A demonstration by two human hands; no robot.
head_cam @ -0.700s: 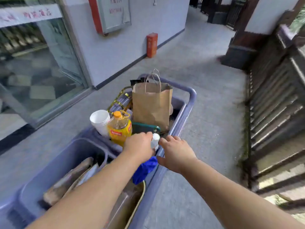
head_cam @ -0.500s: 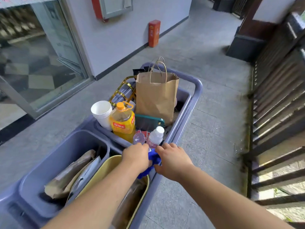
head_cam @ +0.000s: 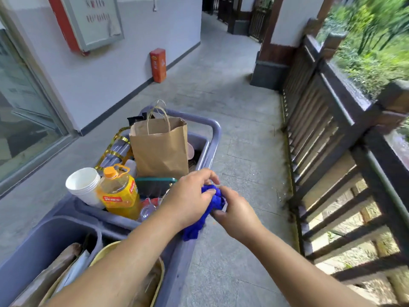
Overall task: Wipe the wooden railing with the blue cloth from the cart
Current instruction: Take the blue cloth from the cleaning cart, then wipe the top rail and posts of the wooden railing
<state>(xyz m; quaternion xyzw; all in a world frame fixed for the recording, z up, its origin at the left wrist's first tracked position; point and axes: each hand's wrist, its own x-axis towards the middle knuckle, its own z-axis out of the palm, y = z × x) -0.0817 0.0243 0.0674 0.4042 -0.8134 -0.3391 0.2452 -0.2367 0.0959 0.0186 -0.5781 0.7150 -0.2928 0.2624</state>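
With my left hand [head_cam: 188, 202] and right hand [head_cam: 236, 214] both closed on the bunched blue cloth [head_cam: 209, 209] just above the cart [head_cam: 215, 134] rim, I should fold it flat (full contact) before reaching right to the wooden railing [head_cam: 345, 120].

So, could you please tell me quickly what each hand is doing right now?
Left hand: closed on the crumpled blue cloth.
Right hand: fingers pinching the same cloth from the other side.
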